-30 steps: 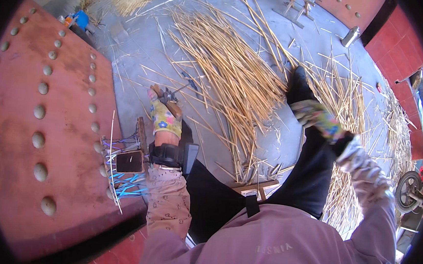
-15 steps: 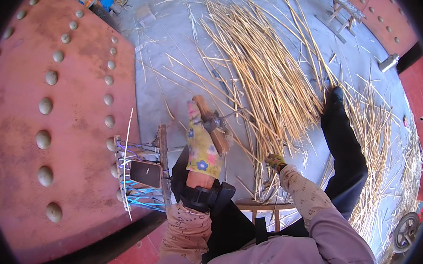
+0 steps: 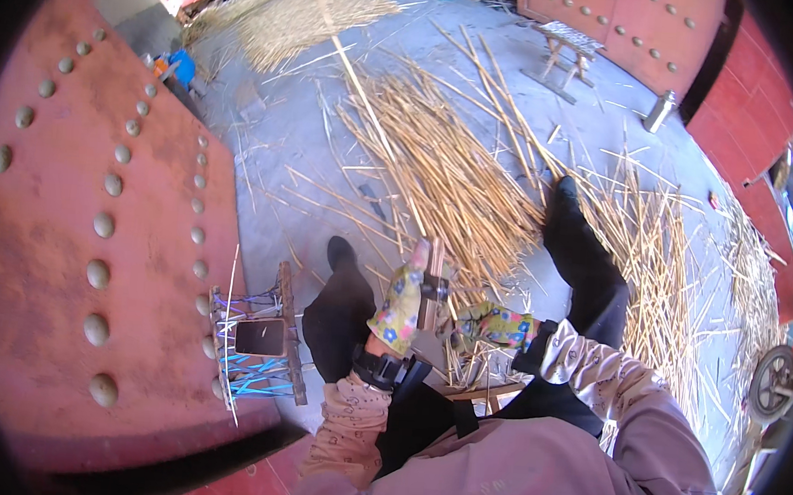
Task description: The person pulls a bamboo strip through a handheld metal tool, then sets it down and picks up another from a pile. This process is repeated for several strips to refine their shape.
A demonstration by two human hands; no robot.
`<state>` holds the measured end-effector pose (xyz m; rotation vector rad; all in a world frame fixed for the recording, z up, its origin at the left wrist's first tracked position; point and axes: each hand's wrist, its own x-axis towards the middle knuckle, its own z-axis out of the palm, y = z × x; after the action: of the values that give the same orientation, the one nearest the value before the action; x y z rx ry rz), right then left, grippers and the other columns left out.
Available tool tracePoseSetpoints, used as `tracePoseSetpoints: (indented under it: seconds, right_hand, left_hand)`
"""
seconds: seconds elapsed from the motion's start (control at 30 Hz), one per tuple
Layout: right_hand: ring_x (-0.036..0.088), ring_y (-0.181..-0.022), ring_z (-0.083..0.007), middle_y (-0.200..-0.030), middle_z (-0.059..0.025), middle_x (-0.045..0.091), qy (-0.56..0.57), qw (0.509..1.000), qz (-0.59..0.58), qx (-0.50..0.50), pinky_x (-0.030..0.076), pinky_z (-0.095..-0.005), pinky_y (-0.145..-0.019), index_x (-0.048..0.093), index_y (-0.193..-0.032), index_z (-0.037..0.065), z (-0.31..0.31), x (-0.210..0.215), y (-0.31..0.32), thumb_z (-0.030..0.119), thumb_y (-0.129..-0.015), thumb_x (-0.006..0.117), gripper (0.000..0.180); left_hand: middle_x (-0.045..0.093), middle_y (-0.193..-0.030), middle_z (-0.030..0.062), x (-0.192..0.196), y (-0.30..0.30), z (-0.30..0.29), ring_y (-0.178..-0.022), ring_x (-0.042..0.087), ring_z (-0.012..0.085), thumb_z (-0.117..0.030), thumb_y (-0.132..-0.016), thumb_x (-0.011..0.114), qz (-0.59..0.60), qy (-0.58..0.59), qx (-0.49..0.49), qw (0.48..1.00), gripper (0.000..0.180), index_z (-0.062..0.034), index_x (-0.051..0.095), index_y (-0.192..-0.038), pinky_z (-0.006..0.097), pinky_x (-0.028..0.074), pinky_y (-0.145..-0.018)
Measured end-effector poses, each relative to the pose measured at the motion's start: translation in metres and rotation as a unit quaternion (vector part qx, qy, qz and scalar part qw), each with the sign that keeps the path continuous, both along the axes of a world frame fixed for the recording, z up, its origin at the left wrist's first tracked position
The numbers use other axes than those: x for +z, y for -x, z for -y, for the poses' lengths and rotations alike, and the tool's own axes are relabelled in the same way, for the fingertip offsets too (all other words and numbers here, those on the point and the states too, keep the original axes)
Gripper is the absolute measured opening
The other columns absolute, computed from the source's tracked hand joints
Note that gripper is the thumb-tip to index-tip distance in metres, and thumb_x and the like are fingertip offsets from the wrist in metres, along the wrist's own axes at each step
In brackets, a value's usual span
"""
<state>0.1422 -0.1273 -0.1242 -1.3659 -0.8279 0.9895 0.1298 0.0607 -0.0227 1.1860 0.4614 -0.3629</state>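
Observation:
My left hand (image 3: 400, 301), in a flowered glove, is closed around a wooden-handled tool (image 3: 430, 291) whose grey metal blade (image 3: 426, 346) points down toward my lap. One long reed stalk (image 3: 361, 93) runs from the tool up and away to the top of the view. Also in a flowered glove, my right hand (image 3: 497, 328) lies just right of the tool, fingers pointing at it. Its grip is hidden. A thick pile of cut reeds (image 3: 456, 178) lies on the concrete floor just beyond both hands.
A red studded metal panel (image 3: 94, 226) stands at my left, with a small frame stool strung with blue cord (image 3: 257, 339) beside it. My black-clad legs (image 3: 584, 261) stretch forward. Farther off are a wooden trestle (image 3: 562, 48), a metal bottle (image 3: 661, 110) and a wheel (image 3: 771, 384).
My left hand has risen from the floor with the tool. My right hand has swung in from the reed pile at the right to sit beside it. A long reed now extends from the tool.

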Motion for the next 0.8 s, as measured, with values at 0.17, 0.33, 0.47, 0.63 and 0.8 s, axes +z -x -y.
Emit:
tracePoseSetpoints:
  seconds: [0.17, 0.33, 0.47, 0.63, 0.8]
  right_hand:
    - [0.051, -0.095, -0.0178, -0.108, -0.0115, 0.050, -0.138, 0.937, -0.282, -0.151, 0.042, -0.0293, -0.078, 0.036, -0.119, 0.005, 0.029, 0.050, -0.011, 0.031, -0.082, 0.048, 0.046]
    - [0.046, -0.054, -0.0119, -0.068, -0.0024, 0.049, -0.294, 0.844, -0.294, -0.337, 0.036, -0.0228, -0.045, 0.045, -0.099, 0.003, 0.029, 0.103, -0.024, 0.031, -0.085, 0.040, 0.031]
    - [0.033, -0.043, -0.0087, -0.053, 0.0030, 0.035, -0.343, 0.678, -0.410, -0.504, 0.028, -0.0229, -0.037, 0.047, -0.078, 0.006, 0.055, 0.152, -0.055, 0.024, -0.085, 0.041, 0.021]
    - [0.027, -0.041, -0.0099, -0.051, 0.0026, 0.030, -0.340, 0.660, -0.324, -0.586, 0.021, -0.0240, -0.036, 0.040, -0.066, 0.009, 0.088, 0.170, -0.081, 0.024, -0.085, 0.040, 0.025]
    - [0.026, -0.040, -0.0101, -0.052, 0.0009, 0.031, -0.380, 0.655, -0.311, -0.574, 0.023, -0.0241, -0.037, 0.046, -0.080, 0.001, 0.089, 0.167, -0.076, 0.020, -0.086, 0.035, 0.022]
  left_hand:
    - [0.052, -0.065, 0.0006, 0.010, 0.045, 0.036, -0.053, 0.046, 0.0065, -0.047, -0.080, 0.046, 0.078, 0.007, -0.080, 0.994, 0.043, -0.0073, 0.054, -0.096, 0.020, 0.037, -0.049]
    - [0.047, -0.063, -0.0052, 0.016, 0.075, 0.070, -0.056, 0.043, 0.0035, -0.041, -0.080, 0.049, 0.043, 0.001, -0.148, 0.988, 0.035, -0.0081, 0.055, -0.090, 0.019, 0.035, -0.049]
    - [0.051, -0.078, -0.0018, 0.008, 0.097, 0.063, -0.070, 0.047, 0.0062, -0.038, -0.084, 0.043, 0.111, -0.008, -0.124, 0.986, 0.040, -0.0034, 0.051, -0.102, 0.020, 0.038, -0.062]
    - [0.033, -0.126, 0.0099, -0.017, 0.105, 0.048, -0.117, 0.030, 0.0167, -0.020, -0.088, 0.029, 0.172, -0.078, -0.243, 0.951, 0.042, 0.0005, 0.028, -0.125, 0.024, 0.021, -0.097]
    - [0.034, -0.126, 0.0102, 0.008, 0.114, 0.047, -0.116, 0.031, 0.0172, -0.019, -0.087, 0.030, 0.340, -0.166, -0.271, 0.885, 0.042, 0.0005, 0.027, -0.125, 0.024, 0.022, -0.096]
